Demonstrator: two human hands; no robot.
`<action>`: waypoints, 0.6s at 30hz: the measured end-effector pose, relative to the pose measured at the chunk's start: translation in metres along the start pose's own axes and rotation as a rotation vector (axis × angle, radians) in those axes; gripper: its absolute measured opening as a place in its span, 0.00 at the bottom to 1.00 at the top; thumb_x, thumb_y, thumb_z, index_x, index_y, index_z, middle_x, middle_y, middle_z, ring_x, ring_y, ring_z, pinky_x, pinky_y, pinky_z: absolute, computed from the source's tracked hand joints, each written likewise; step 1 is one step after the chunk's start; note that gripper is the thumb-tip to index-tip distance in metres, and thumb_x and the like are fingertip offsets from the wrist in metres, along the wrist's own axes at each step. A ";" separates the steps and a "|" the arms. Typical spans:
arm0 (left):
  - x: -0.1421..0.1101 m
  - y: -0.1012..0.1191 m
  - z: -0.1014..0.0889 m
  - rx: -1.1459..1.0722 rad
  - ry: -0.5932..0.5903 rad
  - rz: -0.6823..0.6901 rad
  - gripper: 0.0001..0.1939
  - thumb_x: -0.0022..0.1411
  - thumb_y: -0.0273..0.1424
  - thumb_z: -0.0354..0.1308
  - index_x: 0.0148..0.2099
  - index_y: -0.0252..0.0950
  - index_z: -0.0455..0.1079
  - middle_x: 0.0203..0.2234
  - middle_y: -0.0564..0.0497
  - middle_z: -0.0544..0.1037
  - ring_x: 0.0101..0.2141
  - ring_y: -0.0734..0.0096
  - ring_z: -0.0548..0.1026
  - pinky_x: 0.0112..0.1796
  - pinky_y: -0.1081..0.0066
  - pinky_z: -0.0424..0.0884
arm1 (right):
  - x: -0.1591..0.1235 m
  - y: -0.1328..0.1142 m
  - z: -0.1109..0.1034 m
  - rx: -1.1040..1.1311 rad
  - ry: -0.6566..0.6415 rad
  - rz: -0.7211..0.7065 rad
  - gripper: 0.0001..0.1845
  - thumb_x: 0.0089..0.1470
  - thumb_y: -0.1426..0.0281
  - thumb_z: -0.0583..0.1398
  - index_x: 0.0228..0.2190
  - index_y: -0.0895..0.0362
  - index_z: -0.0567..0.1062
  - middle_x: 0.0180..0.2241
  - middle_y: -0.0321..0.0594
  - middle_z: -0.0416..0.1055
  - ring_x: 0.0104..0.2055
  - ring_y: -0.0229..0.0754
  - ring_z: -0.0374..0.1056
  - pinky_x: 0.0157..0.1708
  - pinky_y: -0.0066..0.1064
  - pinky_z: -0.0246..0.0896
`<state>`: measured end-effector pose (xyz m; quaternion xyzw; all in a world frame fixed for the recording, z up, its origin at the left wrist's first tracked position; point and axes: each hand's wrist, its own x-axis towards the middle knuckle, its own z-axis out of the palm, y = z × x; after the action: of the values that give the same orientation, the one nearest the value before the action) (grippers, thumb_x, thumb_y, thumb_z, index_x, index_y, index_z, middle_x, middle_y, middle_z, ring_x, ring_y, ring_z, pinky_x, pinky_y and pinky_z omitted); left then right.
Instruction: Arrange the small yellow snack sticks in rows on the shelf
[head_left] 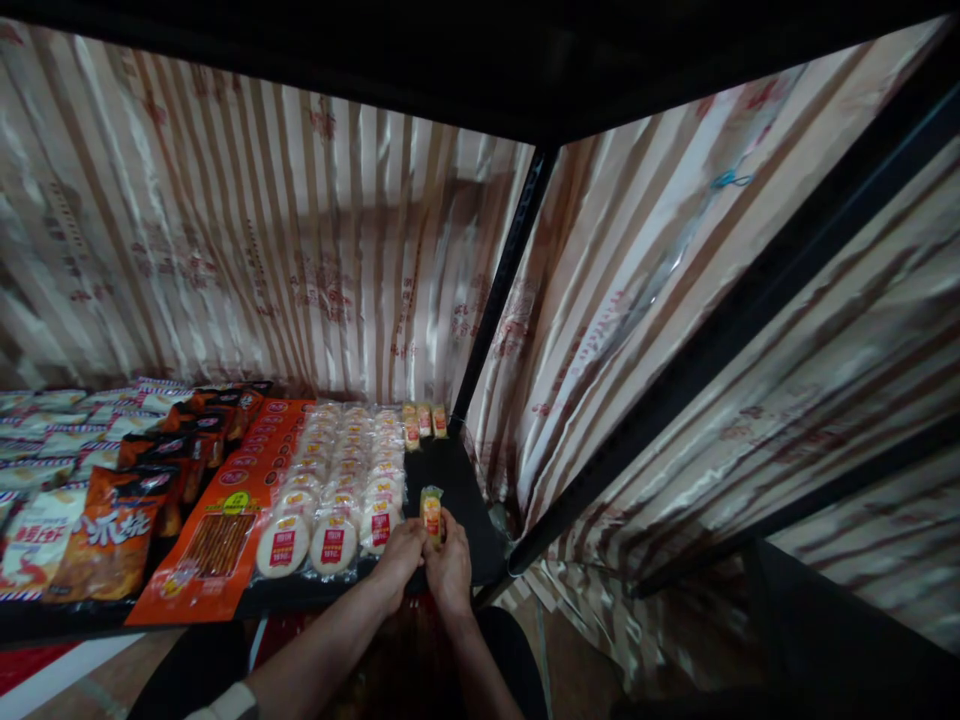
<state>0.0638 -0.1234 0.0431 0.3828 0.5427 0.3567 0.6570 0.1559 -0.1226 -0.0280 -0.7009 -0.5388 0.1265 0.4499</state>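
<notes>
L hand (405, 553) & R hand (450, 562) are both closing fingers round 1 small yellow pkt (431, 512), gripping its lower end, tip up, nr front of black shelf (448, 468). Similar pkts (439, 420) are sitting at back, by post (500, 285). 3 cols of round crackers (333, 545) are lying left, then orange pack (244, 480), then crisps bags (120, 535).

In front of you runs a black shelf (448, 462). On it, from your left, you have white snack bags with a red shrimp print (37, 545), orange-and-black snack bags (120, 535), overlapping orange packets picturing brown sticks (214, 545), then three front-to-back rows of clear-wrapped round crackers (334, 545). Small yellow packets (424, 421) stand at your back right corner.
</notes>
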 end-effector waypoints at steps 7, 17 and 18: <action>0.015 0.001 0.006 -0.019 0.033 0.038 0.11 0.54 0.29 0.52 0.40 0.34 0.69 0.38 0.47 0.76 0.42 0.66 0.71 0.43 0.69 0.64 | 0.015 0.009 0.011 0.062 -0.015 0.047 0.27 0.45 0.66 0.52 0.47 0.65 0.67 0.43 0.54 0.68 0.44 0.50 0.65 0.45 0.40 0.61; 0.029 0.009 0.009 -0.005 0.021 0.086 0.13 0.55 0.26 0.48 0.41 0.34 0.69 0.39 0.46 0.76 0.42 0.67 0.71 0.42 0.71 0.64 | 0.033 0.010 0.021 0.088 0.040 0.001 0.24 0.45 0.68 0.52 0.46 0.61 0.69 0.41 0.51 0.69 0.43 0.49 0.66 0.43 0.40 0.62; 0.030 0.010 0.009 -0.013 0.025 0.085 0.12 0.55 0.27 0.49 0.41 0.34 0.69 0.39 0.47 0.76 0.42 0.67 0.71 0.43 0.71 0.63 | 0.035 0.010 0.022 0.084 0.044 0.002 0.25 0.45 0.69 0.52 0.46 0.61 0.69 0.41 0.51 0.69 0.43 0.49 0.66 0.43 0.40 0.62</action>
<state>0.0771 -0.0932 0.0400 0.3968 0.5316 0.3927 0.6370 0.1614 -0.0815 -0.0373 -0.6844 -0.5225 0.1340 0.4906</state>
